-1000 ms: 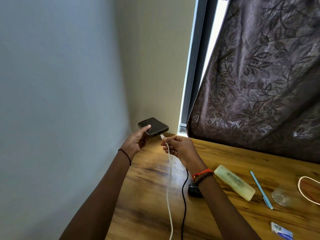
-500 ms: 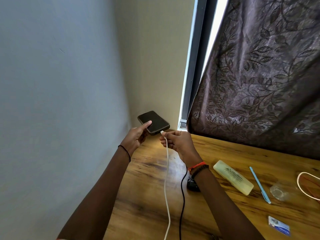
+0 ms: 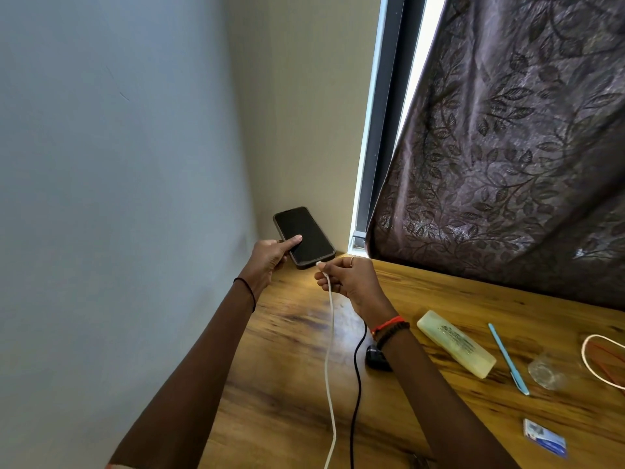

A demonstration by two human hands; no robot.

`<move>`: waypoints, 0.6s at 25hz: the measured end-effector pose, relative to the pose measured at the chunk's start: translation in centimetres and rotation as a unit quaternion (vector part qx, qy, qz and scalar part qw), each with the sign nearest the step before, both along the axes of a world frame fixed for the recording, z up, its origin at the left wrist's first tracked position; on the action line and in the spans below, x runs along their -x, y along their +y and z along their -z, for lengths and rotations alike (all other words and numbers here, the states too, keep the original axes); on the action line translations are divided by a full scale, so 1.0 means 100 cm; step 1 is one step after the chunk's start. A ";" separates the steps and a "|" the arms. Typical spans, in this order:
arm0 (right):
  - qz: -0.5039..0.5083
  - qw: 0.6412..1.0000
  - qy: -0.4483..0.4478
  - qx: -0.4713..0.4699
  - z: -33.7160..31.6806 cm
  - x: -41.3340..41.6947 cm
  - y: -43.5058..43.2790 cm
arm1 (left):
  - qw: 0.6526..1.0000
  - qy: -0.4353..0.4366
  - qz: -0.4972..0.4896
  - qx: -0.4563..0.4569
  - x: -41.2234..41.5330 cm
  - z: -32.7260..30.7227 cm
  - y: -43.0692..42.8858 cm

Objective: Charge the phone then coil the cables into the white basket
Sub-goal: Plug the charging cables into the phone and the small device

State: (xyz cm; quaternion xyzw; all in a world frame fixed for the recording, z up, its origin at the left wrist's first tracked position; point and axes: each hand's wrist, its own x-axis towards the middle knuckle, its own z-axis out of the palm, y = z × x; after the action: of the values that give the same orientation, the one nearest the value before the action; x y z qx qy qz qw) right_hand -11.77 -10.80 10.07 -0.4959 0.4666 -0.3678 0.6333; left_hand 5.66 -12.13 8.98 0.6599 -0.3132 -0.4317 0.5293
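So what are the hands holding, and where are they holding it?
Left hand holds the phone near its lower end. Right hand pinches the white cable at its plug end.

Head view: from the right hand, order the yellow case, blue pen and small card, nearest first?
1. yellow case, just right of the right hand.
2. blue pen, right of the case.
3. small card, far lower right.
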 end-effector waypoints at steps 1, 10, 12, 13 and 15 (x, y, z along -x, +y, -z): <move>0.011 1.000 -0.008 0.004 0.002 -0.001 0.001 | 1.000 -0.004 -0.001 0.006 -0.001 0.000 -0.001; 0.060 0.997 -0.039 0.018 0.014 -0.010 0.006 | 0.999 -0.035 0.007 0.039 0.000 -0.001 -0.005; 0.040 0.998 -0.038 0.011 0.015 -0.007 0.003 | 0.999 -0.024 0.001 0.034 0.001 0.003 -0.005; 0.030 0.999 -0.043 0.004 0.017 -0.004 0.001 | 0.999 -0.015 -0.002 0.034 0.003 0.006 -0.005; 0.053 0.998 -0.040 0.003 0.025 0.001 -0.005 | 0.999 -0.001 -0.009 0.032 0.005 0.009 -0.004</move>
State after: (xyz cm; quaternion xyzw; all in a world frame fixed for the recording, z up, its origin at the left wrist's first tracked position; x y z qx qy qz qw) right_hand -11.83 -11.32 7.54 -0.4573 0.4658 -0.4211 0.6297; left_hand 5.15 -12.58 8.10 0.6460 -0.3213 -0.4162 0.5533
